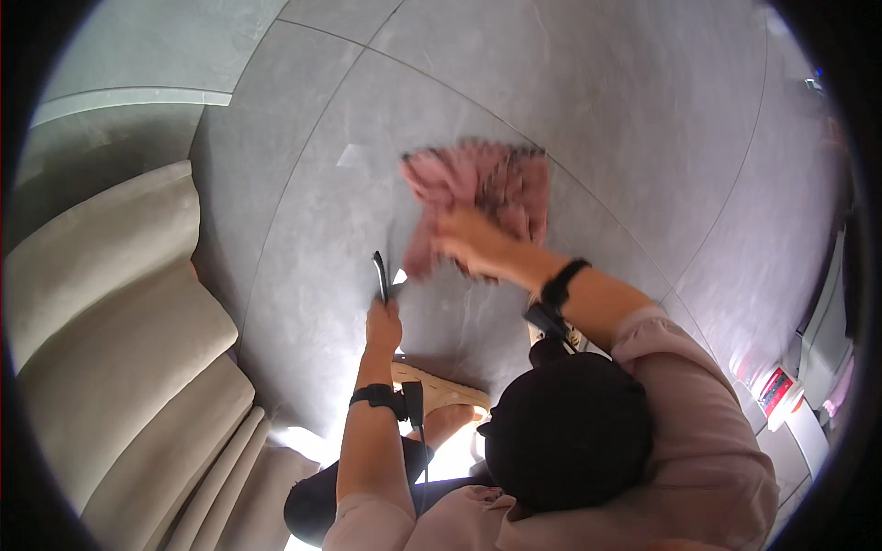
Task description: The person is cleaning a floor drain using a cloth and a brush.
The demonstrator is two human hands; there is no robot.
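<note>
A pink cloth with dark edging [482,179], crumpled and partly smeared by motion, hangs or lies over the grey floor ahead of me. My right hand [470,241] is closed on its near side; the fingertips are blurred. To the left, my left hand [384,323] wraps round a slim black curved tool [379,271], whose tip points away from me. The lower part of that tool is hidden in the fist, and I cannot make out its kind. Some distance separates the tool from the cloth. Both forearms wear black straps.
A beige padded sofa [138,321] fills the left side. Large grey tiles make up the floor [303,202]. My foot in a tan slipper [441,389] is below the hands. A white container with a red label [779,397] stands at the right.
</note>
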